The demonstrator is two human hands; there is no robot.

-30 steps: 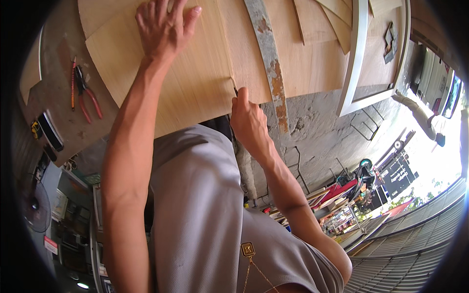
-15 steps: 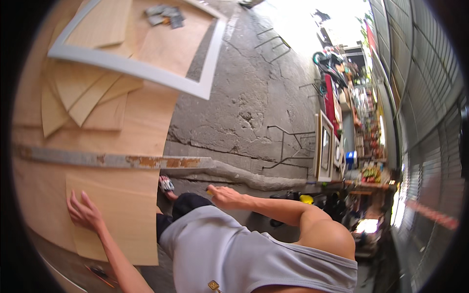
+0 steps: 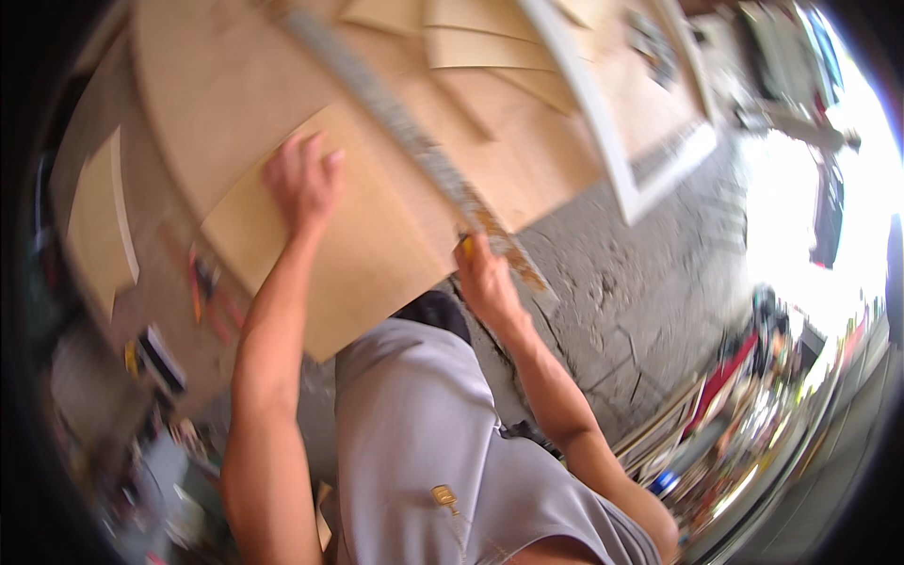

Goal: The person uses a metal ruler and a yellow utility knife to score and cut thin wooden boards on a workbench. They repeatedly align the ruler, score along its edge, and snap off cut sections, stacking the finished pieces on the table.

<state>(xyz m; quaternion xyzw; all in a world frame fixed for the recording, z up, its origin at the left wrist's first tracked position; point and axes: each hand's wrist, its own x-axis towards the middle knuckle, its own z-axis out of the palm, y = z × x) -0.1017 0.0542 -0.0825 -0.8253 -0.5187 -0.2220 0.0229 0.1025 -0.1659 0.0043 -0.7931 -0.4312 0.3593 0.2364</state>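
Resting the left hand [image 3: 304,184] on the wood panel [image 3: 348,254], palm down, released, fingers spread toward the far edge, with nothing in its grasp. Gripping a yellow tool [image 3: 466,247] in the right hand [image 3: 490,282], fingers curled closed around it, close to the panel's right edge, toward the near corner on that side. Cannot tell the tool's exact kind, nor any contact between tool and panel, because of blur. Lying flat and slanted in front of the body, in the case of the panel, on top of a broad plywood sheet [image 3: 217,113]. Running slantwise across that sheet, to the right of the panel: a metal bar [image 3: 405,132], with its rusty near end just beside the right hand and jutting out above the floor [image 3: 612,273]. Spread farther off on the same sheet: thin overlapping boards [image 3: 480,42] and a white frame [image 3: 589,113], with some grey pieces [image 3: 650,47] inside the frame. Lying on the brown counter [image 3: 160,245] to the left: a pale offcut [image 3: 99,226], a pencil [image 3: 196,282], red-handled pliers [image 3: 221,311] near it, and a dark slab [image 3: 165,358] nearer the body.
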